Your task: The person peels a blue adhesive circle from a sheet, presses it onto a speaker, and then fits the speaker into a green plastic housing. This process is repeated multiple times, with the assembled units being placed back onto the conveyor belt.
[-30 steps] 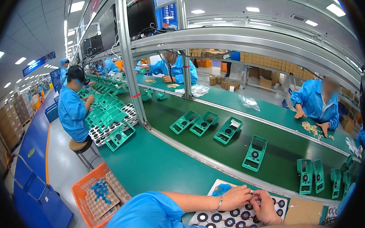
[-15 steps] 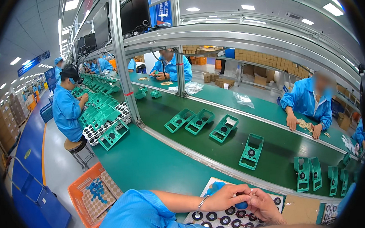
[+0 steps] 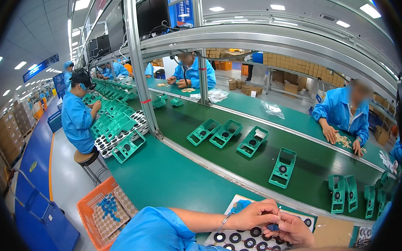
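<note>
The green tabletop (image 3: 176, 171) is running under the work, with an orange basket (image 3: 84, 216) standing beside its left end, holding brown sheets of discs (image 3: 102, 224) and blue bits (image 3: 107, 208). A white tray (image 3: 244, 233) is carrying black rings (image 3: 230, 237) beneath the hands. The left hand (image 3: 257, 214) is reaching across from the left, knuckles up; the right hand (image 3: 295, 229) is turning its palm inward, curling from below. Both hands' fingers are meeting and pinching a small blue piece (image 3: 273, 227) above the rings.
</note>
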Tool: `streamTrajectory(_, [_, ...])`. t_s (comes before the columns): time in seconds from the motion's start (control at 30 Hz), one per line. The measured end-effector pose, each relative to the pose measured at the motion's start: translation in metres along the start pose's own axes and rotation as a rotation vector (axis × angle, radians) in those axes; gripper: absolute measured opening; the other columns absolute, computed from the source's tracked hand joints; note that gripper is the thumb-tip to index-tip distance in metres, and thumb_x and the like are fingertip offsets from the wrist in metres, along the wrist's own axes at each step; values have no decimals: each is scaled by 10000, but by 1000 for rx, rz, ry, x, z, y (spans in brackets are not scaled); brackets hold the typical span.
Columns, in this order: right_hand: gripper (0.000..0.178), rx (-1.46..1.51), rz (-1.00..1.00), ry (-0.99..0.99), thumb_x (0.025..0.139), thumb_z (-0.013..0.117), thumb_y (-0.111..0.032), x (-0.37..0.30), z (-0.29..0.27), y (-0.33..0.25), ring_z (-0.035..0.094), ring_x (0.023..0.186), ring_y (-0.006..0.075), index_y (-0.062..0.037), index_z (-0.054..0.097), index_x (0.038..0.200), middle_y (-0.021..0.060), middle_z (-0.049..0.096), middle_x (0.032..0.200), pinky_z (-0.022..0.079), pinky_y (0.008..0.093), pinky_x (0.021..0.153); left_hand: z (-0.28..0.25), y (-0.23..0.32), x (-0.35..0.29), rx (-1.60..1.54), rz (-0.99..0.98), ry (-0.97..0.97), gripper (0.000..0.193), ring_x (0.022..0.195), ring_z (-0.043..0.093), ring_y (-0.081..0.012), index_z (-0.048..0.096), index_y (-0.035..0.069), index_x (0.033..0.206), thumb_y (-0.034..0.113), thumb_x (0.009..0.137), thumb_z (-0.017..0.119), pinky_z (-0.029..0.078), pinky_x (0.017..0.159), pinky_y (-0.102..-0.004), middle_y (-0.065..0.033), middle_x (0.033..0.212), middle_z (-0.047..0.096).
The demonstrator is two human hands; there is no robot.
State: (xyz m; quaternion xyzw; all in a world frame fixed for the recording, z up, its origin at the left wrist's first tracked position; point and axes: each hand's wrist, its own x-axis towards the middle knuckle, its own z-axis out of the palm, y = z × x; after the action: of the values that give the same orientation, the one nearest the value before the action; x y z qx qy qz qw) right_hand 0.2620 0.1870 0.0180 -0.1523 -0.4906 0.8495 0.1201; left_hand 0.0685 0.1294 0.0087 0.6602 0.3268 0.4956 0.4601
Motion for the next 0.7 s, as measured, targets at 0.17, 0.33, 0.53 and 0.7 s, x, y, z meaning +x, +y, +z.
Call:
streamTrajectory(0.17, [370,-194,58,136,788,606,-35,-2,-18,8,569,984,238,90,505,1122,188,551,1067,489,326,837,-2,-3,0,282,120,78,162,833,462,-136,567,39,882,200,862,569,378,735,-247,-39,871,497])
streamTrajectory(0.33, [352,-773,-464,399,731,677,-15,11,-7,15,601,835,172,14,558,1061,115,563,1001,495,263,735,-11,-14,-3,176,-258,44,218,720,515,-90,570,22,915,224,843,606,428,664,-232,-15,816,582])
streamTrajectory(0.53, [353,-1266,-597,512,673,729,-91,-4,0,11,568,874,299,-9,580,982,150,564,957,478,344,749,-11,-26,7,-86,-416,-116,208,753,531,-74,611,-5,942,183,858,586,438,695,-217,-26,856,611])
streamTrajectory(0.7, [356,-1291,-614,453,703,706,-94,-2,-1,-1,581,920,284,-32,587,1032,145,587,1003,477,337,789,-9,-13,9,-186,-440,11,170,658,536,-78,619,20,879,185,849,592,442,593,-210,-24,735,600])
